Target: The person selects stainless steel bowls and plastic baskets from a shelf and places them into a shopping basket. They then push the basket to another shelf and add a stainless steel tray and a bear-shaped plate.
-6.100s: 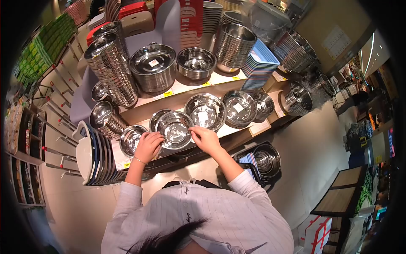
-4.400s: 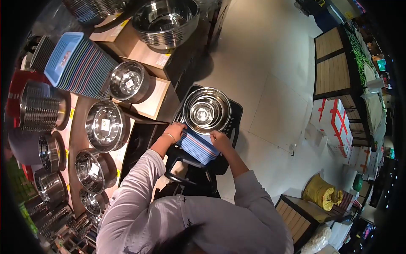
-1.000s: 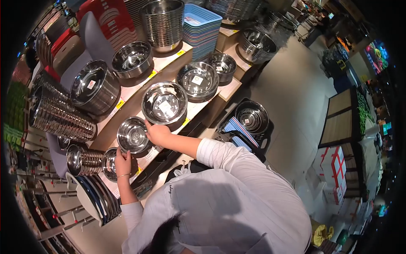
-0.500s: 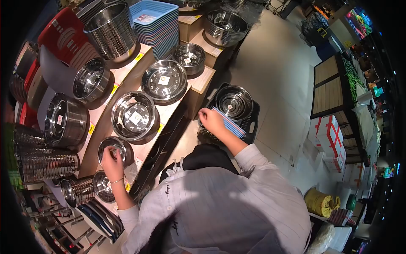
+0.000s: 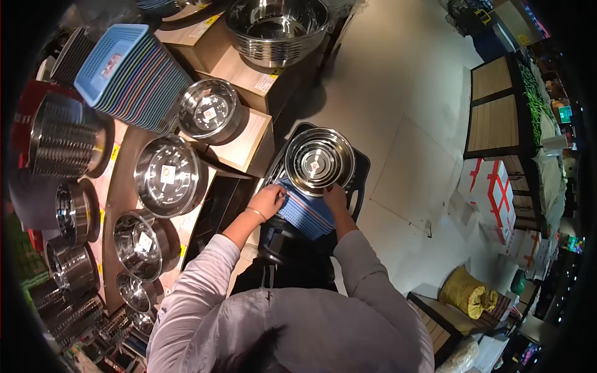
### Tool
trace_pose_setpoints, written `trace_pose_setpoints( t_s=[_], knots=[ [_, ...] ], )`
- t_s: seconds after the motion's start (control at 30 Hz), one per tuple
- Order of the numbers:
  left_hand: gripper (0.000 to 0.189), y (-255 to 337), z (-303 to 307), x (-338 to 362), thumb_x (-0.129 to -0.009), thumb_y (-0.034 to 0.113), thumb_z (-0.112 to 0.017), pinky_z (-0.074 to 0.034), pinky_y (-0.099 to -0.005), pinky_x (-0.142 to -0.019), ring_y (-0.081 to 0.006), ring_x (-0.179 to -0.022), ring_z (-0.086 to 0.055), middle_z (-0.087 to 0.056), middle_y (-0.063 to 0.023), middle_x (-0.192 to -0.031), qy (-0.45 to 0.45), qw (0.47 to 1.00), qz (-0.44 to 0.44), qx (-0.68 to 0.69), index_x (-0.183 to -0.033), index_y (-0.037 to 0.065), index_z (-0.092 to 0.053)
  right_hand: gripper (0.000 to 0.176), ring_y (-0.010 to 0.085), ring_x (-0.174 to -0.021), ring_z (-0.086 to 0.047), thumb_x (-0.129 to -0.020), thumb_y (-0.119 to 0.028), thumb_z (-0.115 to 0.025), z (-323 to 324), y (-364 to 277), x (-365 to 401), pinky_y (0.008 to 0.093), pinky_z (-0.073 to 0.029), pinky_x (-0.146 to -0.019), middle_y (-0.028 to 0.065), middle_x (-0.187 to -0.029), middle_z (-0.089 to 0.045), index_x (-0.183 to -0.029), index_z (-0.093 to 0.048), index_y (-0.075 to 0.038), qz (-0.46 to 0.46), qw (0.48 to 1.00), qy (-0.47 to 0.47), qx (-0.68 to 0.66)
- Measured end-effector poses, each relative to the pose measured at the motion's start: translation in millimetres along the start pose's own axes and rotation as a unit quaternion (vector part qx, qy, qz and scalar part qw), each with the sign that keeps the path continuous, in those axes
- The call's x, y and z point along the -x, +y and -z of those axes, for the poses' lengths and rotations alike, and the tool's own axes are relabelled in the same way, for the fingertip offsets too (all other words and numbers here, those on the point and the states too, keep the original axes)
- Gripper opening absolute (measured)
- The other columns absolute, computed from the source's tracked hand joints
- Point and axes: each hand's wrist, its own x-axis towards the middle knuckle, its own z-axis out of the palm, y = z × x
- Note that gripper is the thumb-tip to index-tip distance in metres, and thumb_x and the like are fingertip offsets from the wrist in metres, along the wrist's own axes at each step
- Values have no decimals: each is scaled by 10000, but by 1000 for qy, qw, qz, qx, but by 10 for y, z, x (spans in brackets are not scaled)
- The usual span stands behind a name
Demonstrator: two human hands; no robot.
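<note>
Just in front of me stands a black shopping basket (image 5: pixel 359 163) on the floor. Nested stainless steel bowls (image 5: pixel 315 163) lie in its far part, facing up. Nearer to me is a small stack of blue plastic baskets (image 5: pixel 305 214) with a pink edge among them. My left hand (image 5: pixel 267 201) is closed on the stack's left corner. At the right corner, my right hand (image 5: pixel 335 198) has its fingers closed, close against the lowest bowl rim; its fingertips are partly hidden.
Display shelves on the left carry steel basins (image 5: pixel 168 176), a shallow bowl (image 5: pixel 208 112), a tall stack of blue baskets (image 5: pixel 134 78) and large basins (image 5: pixel 277 34). Across the floor (image 5: pixel 398 124) to the right are white boxes with red tape (image 5: pixel 491 196) and a yellow sack (image 5: pixel 466 295).
My left hand has left the small bowl on the shelf and come to the blue baskets. My right hand has shifted to their right side. The baskets lie flatter, and the view has turned.
</note>
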Motion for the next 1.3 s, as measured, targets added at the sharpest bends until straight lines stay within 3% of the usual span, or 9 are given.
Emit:
trace_pose_setpoints(
  t_s=[0.13, 0.2, 0.33, 0.47, 0.63, 0.77, 1.03, 1.13, 1.3],
  knots=[
    [276, -479, -574, -993, -760, 149, -556, -426, -371, -837, -325, -940, -542, -563, -185, -1009, -186, 973, 76, -112, -1012, 39, -544, 301, 352, -846, -565, -703, -239, -646, -58, 262, -553, 425, -462, -713, 202, -858, -585, -851, -547, 3, -21, 999, -34, 31],
    [317, -649, -848, -1298, -764, 173, -560, -419, -374, -848, -321, -961, -538, -564, -199, -1017, -191, 969, 142, -61, -1050, 38, -536, 414, 367, -851, -557, -688, -307, -666, -124, 386, -798, 407, -455, -728, 237, -869, -570, -860, -530, 45, 33, 997, -1, 75],
    [399, -972, -1275, -1648, -783, 279, -539, -423, -401, -814, -352, -930, -540, -570, -233, -969, -182, 945, 270, -41, -1026, -36, -523, 483, 356, -851, -563, -718, -323, -635, -305, 538, -1193, 395, -478, -723, 244, -924, -548, -990, -461, 37, -19, 994, -42, 100],
    [399, -1205, -1516, -1762, -775, 276, -533, -430, -402, -788, -375, -868, -553, -567, -264, -924, -230, 941, 230, -99, -989, -60, -523, 446, 355, -825, -578, -727, -269, -638, -491, 636, -1419, 388, -493, -692, 235, -896, -564, -998, -445, 29, -4, 992, -22, 122],
    [479, -1272, -1662, -1775, -797, 303, -489, -242, -418, -982, -379, -1150, -342, -494, -272, -1096, -216, 939, 229, -142, -1081, -84, -471, 311, 367, -796, -589, -734, -150, -631, -458, 564, -1612, 402, -500, -678, 223, -830, -591, -937, -467, 19, -47, 988, -70, 130],
    [536, -1004, -1497, -1850, -805, 311, -485, -225, -384, -1014, -360, -1186, -323, -423, -251, -1206, -264, 922, 253, -126, -1153, -92, -420, 203, 373, -785, -588, -766, -77, -547, -434, 557, -1642, 412, -495, -673, 244, -813, -588, -916, -474, 39, -54, 992, -46, 106],
    [465, -942, -1313, -1477, -808, 259, -501, -323, -346, -968, -316, -1130, -412, -467, -215, -1172, -177, 966, 170, -80, -1156, -46, -450, 270, 429, -777, -566, -756, -57, -468, -259, 447, -1521, 459, -463, -681, 303, -796, -566, -983, -419, 82, -33, 999, -19, 19],
    [445, -691, -928, -1461, -811, 256, -498, -322, -351, -965, -315, -1134, -407, -478, -197, -1168, -198, 952, 230, -43, -1165, -12, -460, 332, 456, -833, -532, -771, -134, -468, -257, 506, -1470, 485, -421, -711, 318, -847, -552, -1026, -388, 64, -33, 999, -1, -36],
    [353, -220, -378, -1383, -808, 243, -521, -418, -372, -823, -343, -916, -543, -555, -221, -1017, -28, 979, 201, 6, -1062, -1, -542, 370, 393, -800, -561, -737, -155, -581, 72, 566, -1389, 436, -440, -701, 267, -847, -559, -1000, -400, 32, -3, 997, 53, -54]
  ],
)
